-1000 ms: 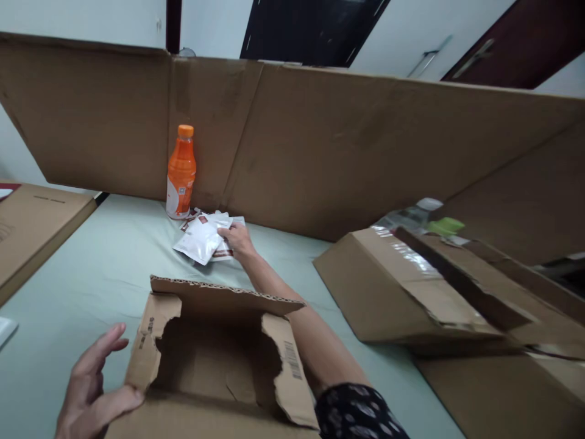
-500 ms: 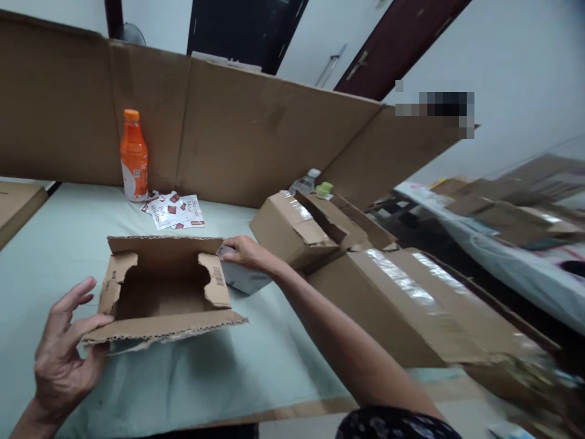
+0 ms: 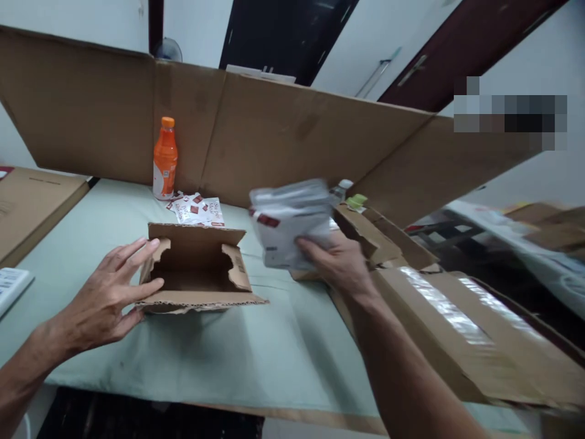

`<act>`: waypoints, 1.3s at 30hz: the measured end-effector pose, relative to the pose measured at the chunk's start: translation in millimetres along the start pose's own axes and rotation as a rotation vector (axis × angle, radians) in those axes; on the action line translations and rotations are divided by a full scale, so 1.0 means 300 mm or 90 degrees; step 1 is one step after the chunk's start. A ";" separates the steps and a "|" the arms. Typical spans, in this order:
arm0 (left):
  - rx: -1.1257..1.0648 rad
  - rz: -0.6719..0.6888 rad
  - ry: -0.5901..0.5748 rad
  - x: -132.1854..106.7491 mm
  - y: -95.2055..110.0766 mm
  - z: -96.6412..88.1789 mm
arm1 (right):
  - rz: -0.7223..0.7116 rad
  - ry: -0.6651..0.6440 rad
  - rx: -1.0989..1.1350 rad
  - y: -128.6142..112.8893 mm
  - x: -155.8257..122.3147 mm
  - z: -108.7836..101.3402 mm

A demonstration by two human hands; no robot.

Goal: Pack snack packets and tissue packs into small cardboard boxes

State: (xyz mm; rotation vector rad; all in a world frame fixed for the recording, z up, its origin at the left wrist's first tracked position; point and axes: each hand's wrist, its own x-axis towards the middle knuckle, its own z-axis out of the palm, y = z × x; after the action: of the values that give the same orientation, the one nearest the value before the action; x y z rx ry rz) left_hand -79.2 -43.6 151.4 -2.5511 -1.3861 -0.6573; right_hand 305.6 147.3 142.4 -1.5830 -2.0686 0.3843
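Observation:
In the head view a small open cardboard box (image 3: pixel 205 297) stands on the pale green cloth, its flaps spread and its inside dark. My left hand (image 3: pixel 114 286) grips its left edge, fingers bent over the side flap and thumb under the front flap. To the right of the box, my right hand (image 3: pixel 336 256) is closed on a stack of white packets (image 3: pixel 290 225) with dark red marks, held above the cloth and slightly blurred. More printed packets (image 3: pixel 198 210) lie flat behind the box, at the foot of an orange drink bottle (image 3: pixel 165 161).
A tall cardboard panel (image 3: pixel 283 134) runs along the back. Taped cardboard boxes (image 3: pixel 439 329) fill the right side, with a clear bottle (image 3: pixel 340 190) and a green-capped item (image 3: pixel 356 201) behind them. At left are a flat carton (image 3: pixel 36 207) and a white object (image 3: pixel 13 286).
My right hand has lifted the packets up and to the right, away from the box's right side. My left hand has shifted higher along the box's left edge. The camera view has turned left.

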 end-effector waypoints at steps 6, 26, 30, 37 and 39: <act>0.037 0.014 -0.009 0.003 0.011 0.003 | -0.103 0.344 0.395 -0.209 -0.111 -0.073; 0.077 -0.186 0.104 -0.109 0.005 0.054 | -0.355 -0.218 0.121 -0.546 -0.128 0.105; 0.070 -0.195 0.117 -0.121 0.004 0.077 | -0.335 -0.316 -0.112 -0.580 -0.123 0.050; 0.037 -0.189 0.135 -0.115 0.006 0.082 | -0.302 -0.376 -0.338 -0.623 -0.103 0.041; 0.018 -0.170 0.144 -0.108 0.009 0.082 | -0.324 -0.456 -0.392 -0.630 -0.079 0.067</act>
State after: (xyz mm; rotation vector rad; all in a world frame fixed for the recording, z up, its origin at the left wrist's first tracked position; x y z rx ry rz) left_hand -84.9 -61.3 115.1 -2.2068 -1.6519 -0.9276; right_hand 145.5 72.9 216.4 -1.2161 -3.2830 0.1282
